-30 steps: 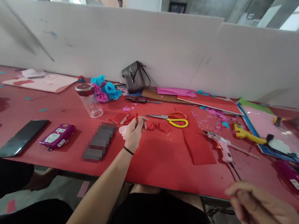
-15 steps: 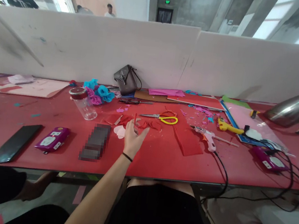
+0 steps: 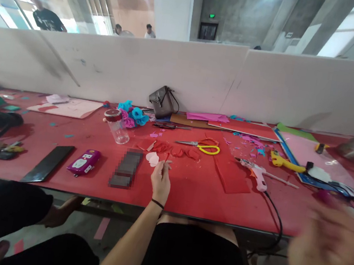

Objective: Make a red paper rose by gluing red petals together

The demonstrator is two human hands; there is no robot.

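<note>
My left hand (image 3: 160, 182) is closed above the red tabletop, pinching a thin red piece (image 3: 167, 156) that looks like rolled paper. Just left of its fingertips lie pale pink petal-shaped paper pieces (image 3: 152, 159). Beyond them are red paper petals (image 3: 177, 150) and yellow-handled scissors (image 3: 208, 148). Over the right front edge, my right hand (image 3: 328, 250) is smeared by motion, so its fingers cannot be made out. A flat red paper piece (image 3: 232, 175) and a pink glue gun (image 3: 258, 175) lie between the hands.
A jar (image 3: 118, 128), blue and purple paper flowers (image 3: 135, 115) and a grey bag (image 3: 163, 102) stand toward the white partition (image 3: 123, 68). A dark phone-like object (image 3: 125, 169), purple power box (image 3: 83, 162) and black case (image 3: 49, 163) lie left. A cable (image 3: 275, 207) hangs over the edge.
My right hand has come into view at the right. My left hand has drawn nearer with the thin red piece, its fingers now closer together. The camera view has shifted left.
</note>
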